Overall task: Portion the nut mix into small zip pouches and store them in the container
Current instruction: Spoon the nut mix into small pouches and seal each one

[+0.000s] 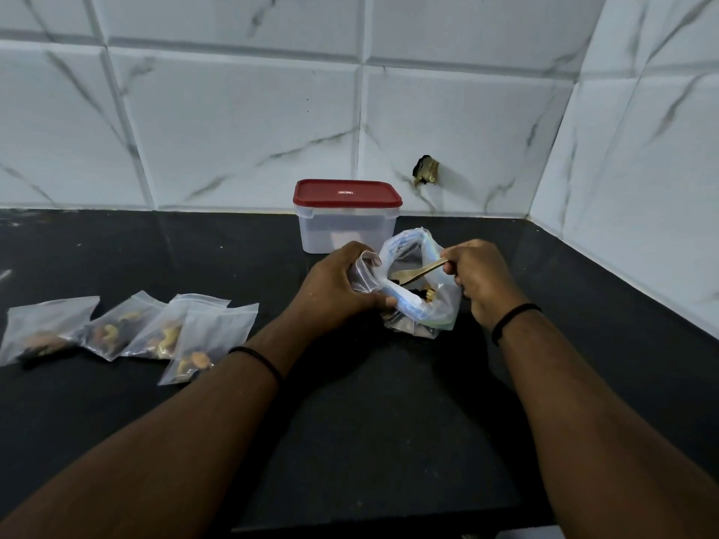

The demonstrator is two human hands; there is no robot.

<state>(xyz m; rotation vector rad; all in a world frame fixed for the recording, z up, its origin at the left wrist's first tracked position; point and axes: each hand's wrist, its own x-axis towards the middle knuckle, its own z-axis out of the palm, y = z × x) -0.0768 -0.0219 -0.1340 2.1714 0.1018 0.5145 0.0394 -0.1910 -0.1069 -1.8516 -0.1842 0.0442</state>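
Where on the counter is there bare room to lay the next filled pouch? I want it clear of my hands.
Free: the dark counter between the four filled pouches and the wall, left of the red-lidded container; also the near counter between the forearms. Crowded: in front of the container, where left hand, right hand, spoon and big bag meet.

On a black counter (389,422) against a white marbled tile wall (233,122), the left hand (330,285) grips a small clear pouch (363,270) beside the open mouth of a larger bag of nuts (424,301). The right hand (480,278) pinches the handle of a wooden spoon (418,272) whose bowl dips into that bag. Behind stands a clear container (346,227), its red lid (346,193) on. To the left lie four filled pouches (128,328), overlapping in a row.
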